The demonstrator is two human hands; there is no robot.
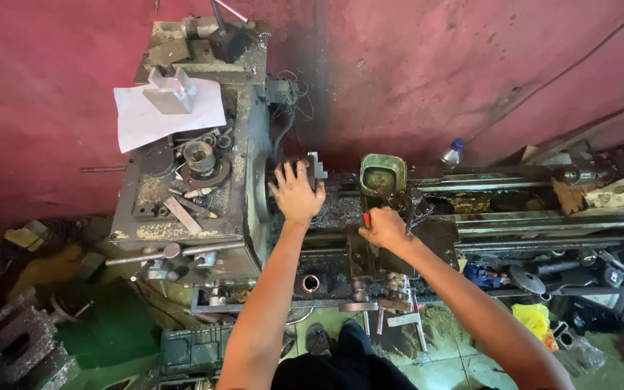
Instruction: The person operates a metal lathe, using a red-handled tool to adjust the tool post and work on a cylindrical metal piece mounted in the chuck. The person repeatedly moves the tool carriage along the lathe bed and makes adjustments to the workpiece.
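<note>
Against a red wall, a grimy metal lathe (427, 217) is stretching across the view, its headstock (182, 195) sitting on the left under a white sheet of paper (164, 115). Both arms are reaching forward from the bottom edge, elbows slightly bent. The left hand (296, 193) is lying palm-down on the chuck (305, 173), fingers (283, 173) spread and gripping its rim. The right hand (384, 227) is sitting just right of it, over the carriage, fingers clenched around a small red-handled tool (366, 219). A green oil-filled tray (382, 173) is resting just behind that hand.
</note>
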